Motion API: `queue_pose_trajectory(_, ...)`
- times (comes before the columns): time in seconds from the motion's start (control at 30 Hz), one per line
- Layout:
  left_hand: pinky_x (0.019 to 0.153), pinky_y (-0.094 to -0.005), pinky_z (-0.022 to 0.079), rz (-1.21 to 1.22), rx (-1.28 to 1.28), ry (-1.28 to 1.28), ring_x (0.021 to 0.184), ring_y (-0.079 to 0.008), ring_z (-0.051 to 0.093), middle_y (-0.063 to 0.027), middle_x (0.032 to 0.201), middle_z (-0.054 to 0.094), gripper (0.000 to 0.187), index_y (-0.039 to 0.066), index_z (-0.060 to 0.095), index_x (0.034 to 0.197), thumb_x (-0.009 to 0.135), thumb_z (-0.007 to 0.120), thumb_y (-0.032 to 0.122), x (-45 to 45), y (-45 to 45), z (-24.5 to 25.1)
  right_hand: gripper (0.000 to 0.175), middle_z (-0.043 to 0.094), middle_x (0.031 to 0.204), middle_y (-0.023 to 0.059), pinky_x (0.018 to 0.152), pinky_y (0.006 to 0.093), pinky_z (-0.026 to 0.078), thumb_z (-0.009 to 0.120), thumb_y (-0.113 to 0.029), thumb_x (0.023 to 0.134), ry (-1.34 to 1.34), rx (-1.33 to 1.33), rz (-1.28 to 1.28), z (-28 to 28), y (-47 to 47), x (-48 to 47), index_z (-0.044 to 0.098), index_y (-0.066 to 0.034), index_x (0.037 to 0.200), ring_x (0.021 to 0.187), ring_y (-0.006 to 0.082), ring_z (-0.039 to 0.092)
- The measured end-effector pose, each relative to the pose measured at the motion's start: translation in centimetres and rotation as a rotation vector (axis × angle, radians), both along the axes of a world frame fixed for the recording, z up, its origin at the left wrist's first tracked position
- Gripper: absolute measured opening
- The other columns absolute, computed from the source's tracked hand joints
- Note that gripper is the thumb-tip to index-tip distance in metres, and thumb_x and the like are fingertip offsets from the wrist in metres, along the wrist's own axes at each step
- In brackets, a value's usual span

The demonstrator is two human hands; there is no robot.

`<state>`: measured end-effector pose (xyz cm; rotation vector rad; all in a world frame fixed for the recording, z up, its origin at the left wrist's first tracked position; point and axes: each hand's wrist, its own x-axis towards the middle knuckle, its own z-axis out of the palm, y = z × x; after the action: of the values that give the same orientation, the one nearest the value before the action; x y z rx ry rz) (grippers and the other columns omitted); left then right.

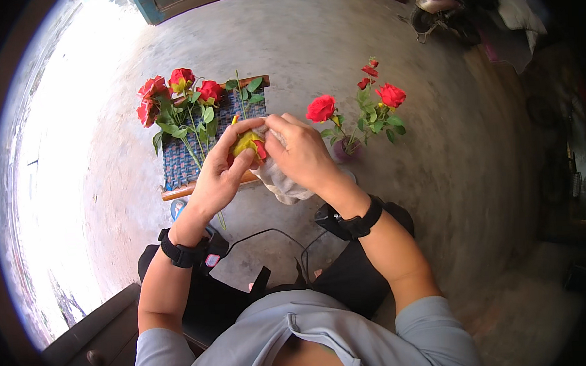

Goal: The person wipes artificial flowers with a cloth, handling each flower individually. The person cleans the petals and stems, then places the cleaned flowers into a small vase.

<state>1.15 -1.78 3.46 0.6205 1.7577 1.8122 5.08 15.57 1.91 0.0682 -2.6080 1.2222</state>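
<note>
My left hand is closed around an artificial flower head, its yellow-green underside and some red petal showing between the fingers. A pale cloth hangs from my right hand, whose fingers press it against the flower. Just beyond my left hand, artificial red roses with green leaves lie on a woven stool with wooden end rails. A separate leafy stem rests at the stool's far right. Right of my hands, more red roses stand in a small purple vase on the floor.
Black straps with devices circle both wrists, and a cable runs between them above my lap. Wooden furniture with round knobs stands at lower left. A scooter is parked at the far right on the concrete floor.
</note>
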Motion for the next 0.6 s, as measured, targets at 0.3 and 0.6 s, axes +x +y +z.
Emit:
queue_pose_trajectory(0.3,0.088,-0.0259,0.049,0.218,0.112,-0.048,0.103,-0.0105,0.057,-0.0052,0.119,0.057,0.035,0.005,0.047,0.132,0.098,0.055,0.011,-0.6,0.2,-0.2,0.015,0.063,0.092,0.0148,0.068,0.0472,0.052,0.059,-0.015,0.087,-0.068,0.214,-0.117,0.9,2.1,0.1,0.063,-0.011,0.101,0.081,0.0376,0.064)
queue_pose_trajectory(0.6,0.093,-0.0274,0.049,0.239,0.15,-0.104,0.106,-0.012,0.058,-0.005,0.118,0.06,0.042,0.002,0.052,0.127,0.088,0.066,0.001,-0.7,0.5,-1.2,0.033,0.06,0.095,0.0089,0.065,0.0382,0.054,0.063,-0.008,0.085,0.424,0.062,0.024,2.9,-0.8,0.7,0.064,-0.0146,0.117,0.077,0.0277,0.066)
